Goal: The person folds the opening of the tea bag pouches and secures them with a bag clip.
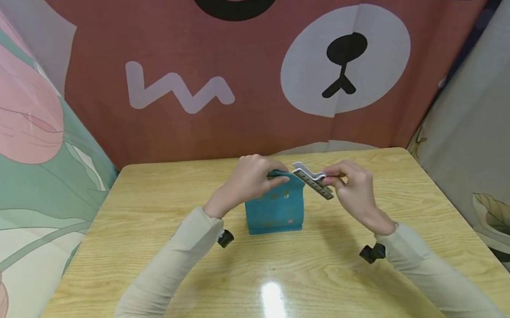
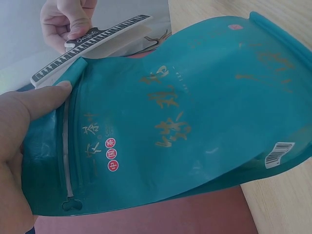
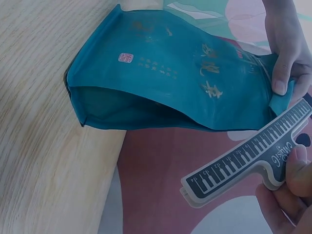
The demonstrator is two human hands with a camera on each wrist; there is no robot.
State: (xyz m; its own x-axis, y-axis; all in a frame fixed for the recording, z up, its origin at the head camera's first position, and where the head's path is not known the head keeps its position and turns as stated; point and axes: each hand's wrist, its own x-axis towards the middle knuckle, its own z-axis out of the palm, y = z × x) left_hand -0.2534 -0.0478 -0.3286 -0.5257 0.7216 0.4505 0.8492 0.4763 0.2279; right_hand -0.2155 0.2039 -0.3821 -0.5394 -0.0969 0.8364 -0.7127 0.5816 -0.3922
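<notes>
A teal tea bag (image 1: 274,210) with gold lettering stands on the wooden table, its top edge folded over. My left hand (image 1: 255,175) pinches that folded top, the thumb (image 2: 46,101) pressing on the near side. In my right hand (image 1: 354,188) is a long clip (image 1: 313,183) with a piano-key pattern, pinched by its handle between thumb and fingers. The clip is tilted beside the bag's upper right corner. In the right wrist view the clip (image 3: 248,151) lies close to the folded end; whether they touch I cannot tell.
The wooden table (image 1: 269,262) extends around the bag. Behind it hangs a reddish-brown curtain (image 1: 260,121) with a bear's face. Floral cloths hang at the left (image 1: 18,196) and right (image 1: 495,152) sides.
</notes>
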